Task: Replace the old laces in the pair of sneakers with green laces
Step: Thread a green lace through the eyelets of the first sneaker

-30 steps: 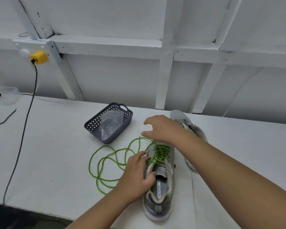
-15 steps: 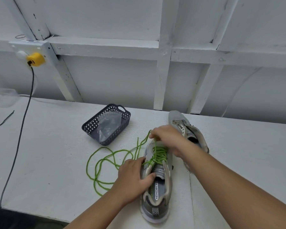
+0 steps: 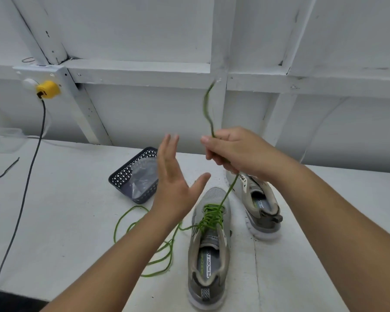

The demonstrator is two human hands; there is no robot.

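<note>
Up goes the green lace

Overhead of the shoes, the right hand (image 3: 236, 152) is raised above the surface (image 3: 65, 221), its fingers curled round the green lace (image 3: 212, 218). One end of the lace sticks up blurred above the fist; the other part runs down taut from the fist to the criss-crossed eyelets of the near sneaker (image 3: 208, 248). More lace lies in loose loops on the surface left of that sneaker. The left hand (image 3: 178, 179) hovers beside the right one, fingers straight and spread, palm turned toward it, holding nothing. The second sneaker (image 3: 260, 210) stands just right of the first, without a green lace. A dark basket (image 3: 131, 174) with a clear bag inside sits behind the left hand. A yellow plug (image 3: 47, 89) with a dark cable hangs at the wall on the left.
</note>
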